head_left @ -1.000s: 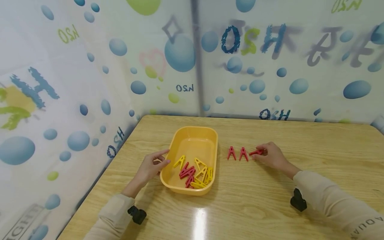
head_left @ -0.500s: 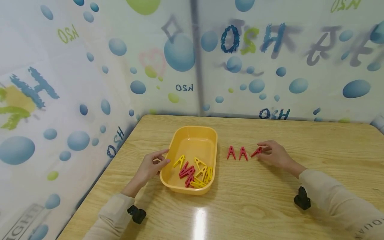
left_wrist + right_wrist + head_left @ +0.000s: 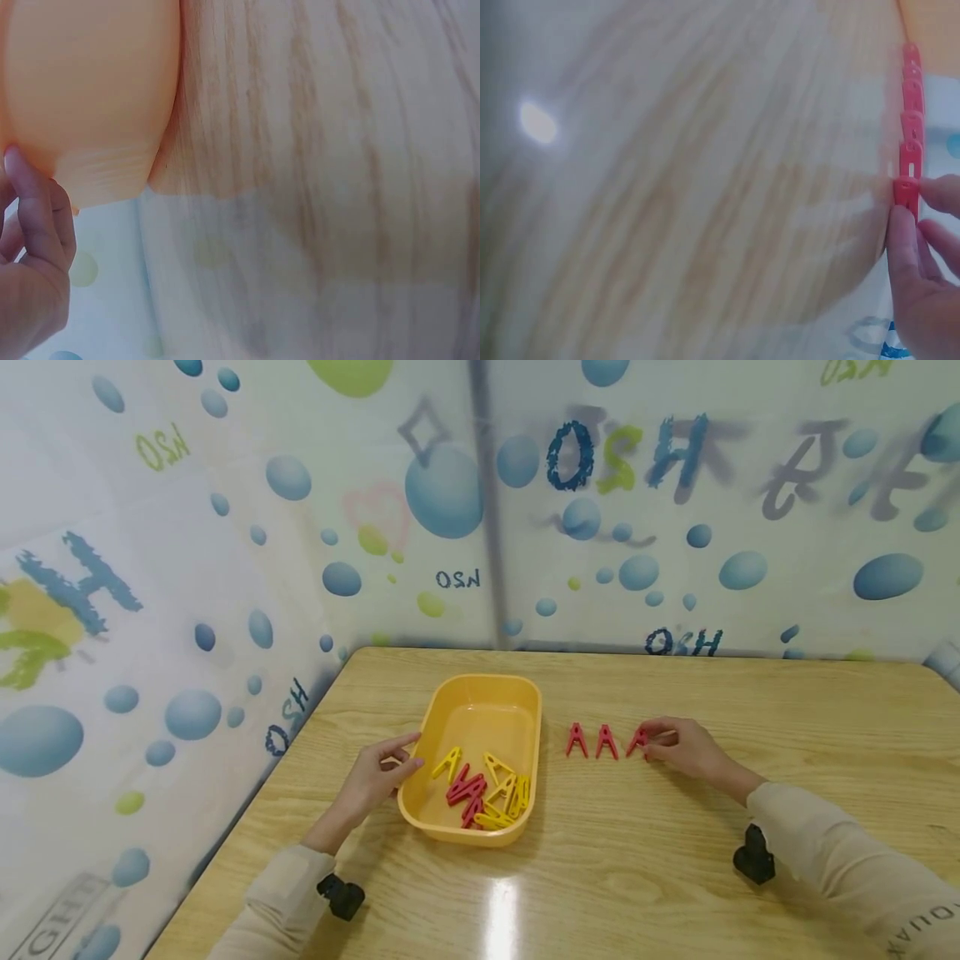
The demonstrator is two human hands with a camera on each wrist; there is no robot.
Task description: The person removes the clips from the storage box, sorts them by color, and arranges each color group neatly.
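My right hand (image 3: 686, 749) pinches a red clothespin (image 3: 637, 742) between thumb and fingers at the table surface. This clothespin (image 3: 907, 192) also shows at the fingertips in the right wrist view. Two more red clothespins, a left one (image 3: 576, 741) and a middle one (image 3: 607, 742), line up beside it, their legs apart like a letter A. At the left, my left hand (image 3: 375, 772) holds the side rim of a yellow plastic tray (image 3: 480, 693), thumb on the rim. Inside the tray lie several yellow clothespins (image 3: 448, 764) and several red clothespins (image 3: 467, 789), overlapping.
The wooden table (image 3: 600, 885) ends at a patterned wall covering (image 3: 637, 527) behind and on the left. Black wrist cameras sit under both sleeves, a left camera (image 3: 342, 896) and a right camera (image 3: 753, 856).
The red clothespin in my right hand has turned from lying sideways to nearly the same direction as the other two. My left hand and the tray have stayed in place.
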